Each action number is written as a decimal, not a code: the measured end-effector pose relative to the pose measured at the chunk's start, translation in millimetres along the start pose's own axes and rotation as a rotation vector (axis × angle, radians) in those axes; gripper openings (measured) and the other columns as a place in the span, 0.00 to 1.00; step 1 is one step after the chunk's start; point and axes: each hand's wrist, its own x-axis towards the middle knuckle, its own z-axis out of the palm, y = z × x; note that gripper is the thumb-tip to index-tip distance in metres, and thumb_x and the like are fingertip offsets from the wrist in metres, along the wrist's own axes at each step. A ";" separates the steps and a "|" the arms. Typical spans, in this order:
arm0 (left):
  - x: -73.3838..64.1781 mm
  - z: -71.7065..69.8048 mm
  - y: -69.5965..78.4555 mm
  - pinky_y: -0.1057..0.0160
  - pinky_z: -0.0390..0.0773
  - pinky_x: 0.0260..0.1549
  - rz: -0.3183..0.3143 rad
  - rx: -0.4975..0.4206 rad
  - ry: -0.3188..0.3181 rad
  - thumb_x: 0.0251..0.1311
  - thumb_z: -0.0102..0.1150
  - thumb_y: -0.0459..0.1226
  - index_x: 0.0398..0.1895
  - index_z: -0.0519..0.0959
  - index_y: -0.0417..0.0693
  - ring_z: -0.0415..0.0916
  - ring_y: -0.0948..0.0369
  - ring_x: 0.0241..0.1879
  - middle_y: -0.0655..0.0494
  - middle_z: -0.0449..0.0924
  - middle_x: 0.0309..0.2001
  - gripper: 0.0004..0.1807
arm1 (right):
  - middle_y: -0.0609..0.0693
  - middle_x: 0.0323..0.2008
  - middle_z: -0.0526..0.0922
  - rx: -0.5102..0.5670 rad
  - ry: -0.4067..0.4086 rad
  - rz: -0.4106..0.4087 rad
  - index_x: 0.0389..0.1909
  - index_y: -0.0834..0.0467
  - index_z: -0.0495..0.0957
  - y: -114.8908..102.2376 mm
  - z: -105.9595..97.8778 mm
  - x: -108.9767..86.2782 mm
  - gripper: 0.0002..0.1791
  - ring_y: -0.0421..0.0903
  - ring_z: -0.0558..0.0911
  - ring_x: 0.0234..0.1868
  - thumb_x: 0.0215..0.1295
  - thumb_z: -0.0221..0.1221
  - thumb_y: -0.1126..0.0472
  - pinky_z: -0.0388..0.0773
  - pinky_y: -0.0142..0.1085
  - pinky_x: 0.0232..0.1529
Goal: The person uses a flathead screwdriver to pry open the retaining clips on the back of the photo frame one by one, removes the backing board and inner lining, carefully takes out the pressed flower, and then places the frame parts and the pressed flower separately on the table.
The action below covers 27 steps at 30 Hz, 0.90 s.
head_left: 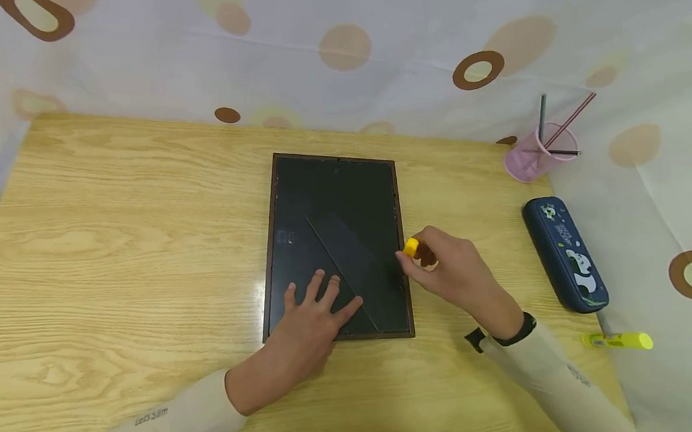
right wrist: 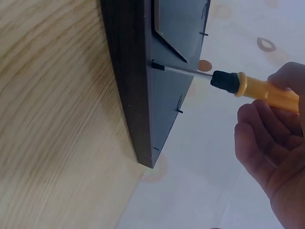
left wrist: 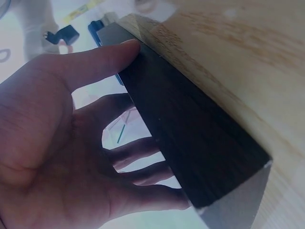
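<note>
Dark frame, back up on table; yellow screwdriver (black collar) at edge tab.

The left sleeve is pale cream, close-fitting and smooth, ends in a plain edge at the wrist, and carries small dark lettering that reads "Let's Slim". The right sleeve is the same pale cream, with a similar line of print too blurred to read. A black band circles the right wrist, with a small, squarish black piece beside it; both hands are bare.
</note>
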 end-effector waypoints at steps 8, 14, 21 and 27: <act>0.7 0.3 1.7 0.33 0.71 0.56 0.010 -0.016 -0.006 0.57 0.72 0.44 0.76 0.63 0.65 0.52 0.39 0.73 0.42 0.57 0.73 0.43 | 0.52 0.23 0.79 -0.046 0.026 0.016 0.35 0.63 0.74 -2.4 4.5 4.8 0.18 0.43 0.77 0.21 0.50 0.74 0.65 0.78 0.33 0.21; 0.5 0.6 1.3 0.33 0.71 0.56 0.006 -0.007 0.007 0.55 0.73 0.45 0.76 0.64 0.65 0.52 0.38 0.73 0.42 0.57 0.73 0.44 | 0.52 0.24 0.79 0.005 0.054 0.051 0.34 0.64 0.74 -0.8 -3.3 9.8 0.16 0.43 0.77 0.20 0.52 0.73 0.66 0.77 0.33 0.21; -0.8 1.1 0.5 0.34 0.73 0.54 0.019 0.002 0.055 0.57 0.72 0.43 0.74 0.66 0.63 0.55 0.38 0.72 0.41 0.60 0.71 0.40 | 0.55 0.25 0.81 0.072 0.171 0.115 0.35 0.67 0.76 12.0 -26.5 18.1 0.14 0.43 0.78 0.19 0.51 0.72 0.72 0.77 0.28 0.25; -1.7 0.7 1.3 0.34 0.73 0.54 0.019 -0.004 0.055 0.56 0.73 0.43 0.74 0.66 0.62 0.55 0.38 0.72 0.41 0.60 0.71 0.42 | 0.62 0.36 0.84 0.030 0.187 0.220 0.44 0.71 0.78 45.1 -58.5 32.4 0.12 0.49 0.81 0.27 0.60 0.66 0.74 0.71 0.15 0.33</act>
